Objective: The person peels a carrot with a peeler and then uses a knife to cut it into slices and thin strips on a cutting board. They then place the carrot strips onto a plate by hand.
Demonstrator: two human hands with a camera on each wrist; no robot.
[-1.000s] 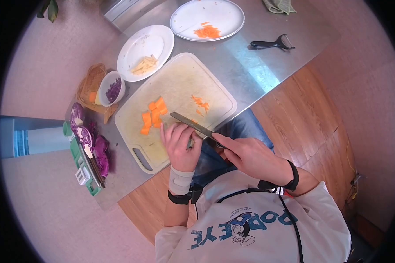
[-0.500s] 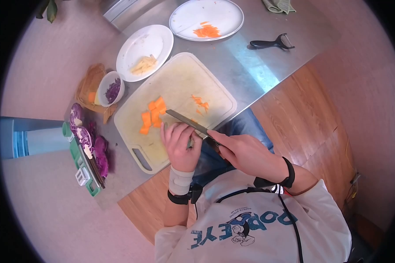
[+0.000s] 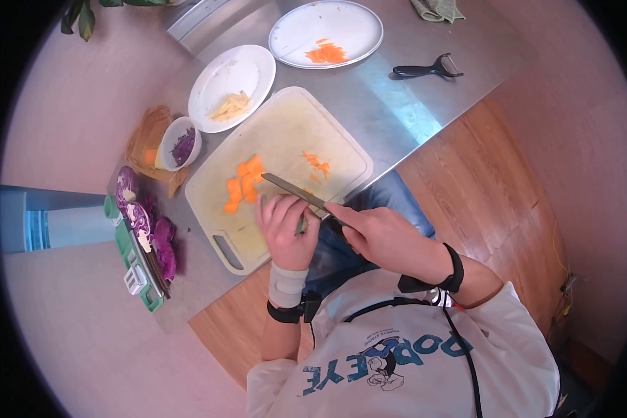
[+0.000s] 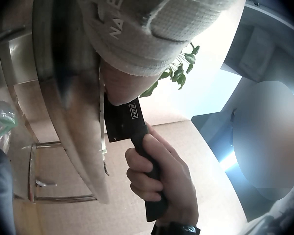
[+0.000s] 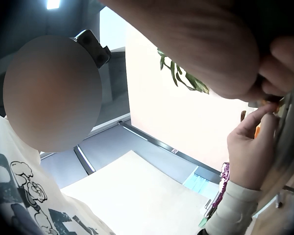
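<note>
My right hand (image 3: 393, 240) grips a kitchen knife (image 3: 292, 189) by its black handle (image 4: 154, 196). In the left wrist view its broad dark blade (image 4: 122, 120) stands close beside my left hand. My left hand (image 3: 287, 226) rests on the near part of the cutting board (image 3: 279, 129) with curled fingers right beside the blade. In the right wrist view, a bit of orange carrot (image 5: 273, 103) shows at the left fingertips; most of it is hidden. Flat carrot pieces (image 3: 246, 182) lie left of the blade, and thin carrot strips (image 3: 316, 164) lie beyond it.
Beyond the board stand an oval plate (image 3: 359, 35) with carrot strips and a round plate (image 3: 251, 66) with pale yellow strips. At left are a bowl (image 3: 168, 155) of shredded purple cabbage, a basket (image 3: 143, 136) and cabbage pieces (image 3: 164, 247). A peeler (image 3: 425, 70) lies at right.
The knife and right hand have shifted slightly leftward, across the fingers of my left hand. My left hand stays almost in place. The head view has tilted a little.
</note>
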